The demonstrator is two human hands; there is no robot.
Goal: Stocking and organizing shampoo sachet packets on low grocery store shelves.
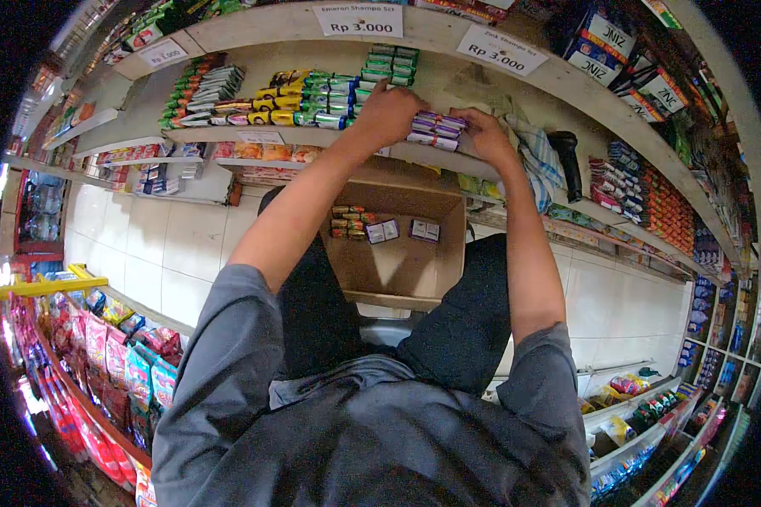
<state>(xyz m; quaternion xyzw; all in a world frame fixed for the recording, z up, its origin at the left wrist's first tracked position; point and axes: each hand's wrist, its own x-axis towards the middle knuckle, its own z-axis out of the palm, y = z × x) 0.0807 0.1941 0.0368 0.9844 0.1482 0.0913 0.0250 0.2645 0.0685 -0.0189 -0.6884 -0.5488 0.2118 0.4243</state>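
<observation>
On the wooden shelf in front of me sits a small stack of purple-and-white sachet packs [435, 130]. My right hand [489, 134] is at the stack's right end, fingertips against its upper corner. Along its left side is my left hand [392, 115], one finger reaching towards the green sachet packs [390, 62] behind. I cannot tell whether either hand grips a pack. Left of my hands are rows of blue-and-green packs [326, 101], yellow-and-black packs [282, 102] and silvery packs [217, 85]. The left hand hides part of the green row.
An open cardboard box [406, 266] between my knees holds orange-and-green packs [347, 223] and two purple-and-white packs [382, 232]. Right of my right hand are a checked cloth [537, 161] and a black handheld object [565, 163]. An upper shelf board [431, 26] overhangs the hands.
</observation>
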